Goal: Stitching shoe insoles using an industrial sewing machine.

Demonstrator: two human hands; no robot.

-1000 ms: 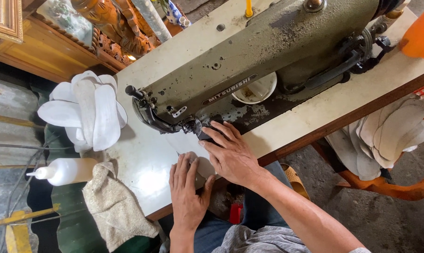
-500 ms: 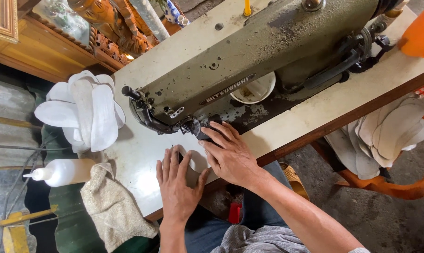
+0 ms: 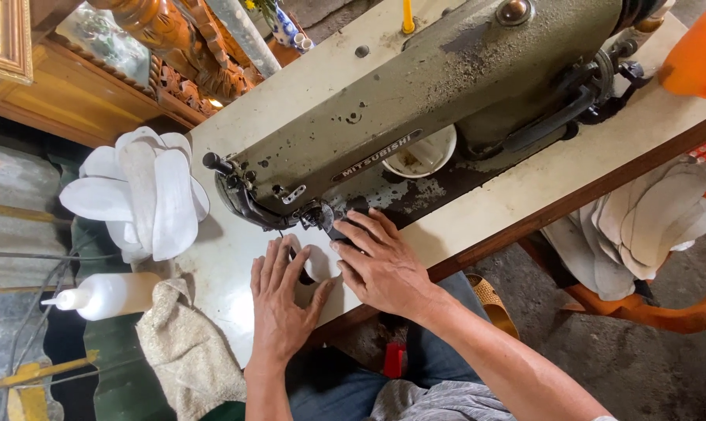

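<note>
Left hand (image 3: 279, 308) slid up, flat | right hand (image 3: 380, 265) pressing, perhaps white piece (image 3: 318, 265) | pale table (image 3: 236, 257)

sewing machine head (image 3: 446, 101) blocks ahead, bare table (image 3: 228, 257) leftward

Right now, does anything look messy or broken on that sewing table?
The sewing machine looks worn: its green paint is chipped and stained, and the bed beneath its arm is dark and grimy. A crumpled rag hangs over the table edge. Both hands press a white piece flat.

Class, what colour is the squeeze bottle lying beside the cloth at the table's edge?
The squeeze bottle is white, seen in the head view.
</note>
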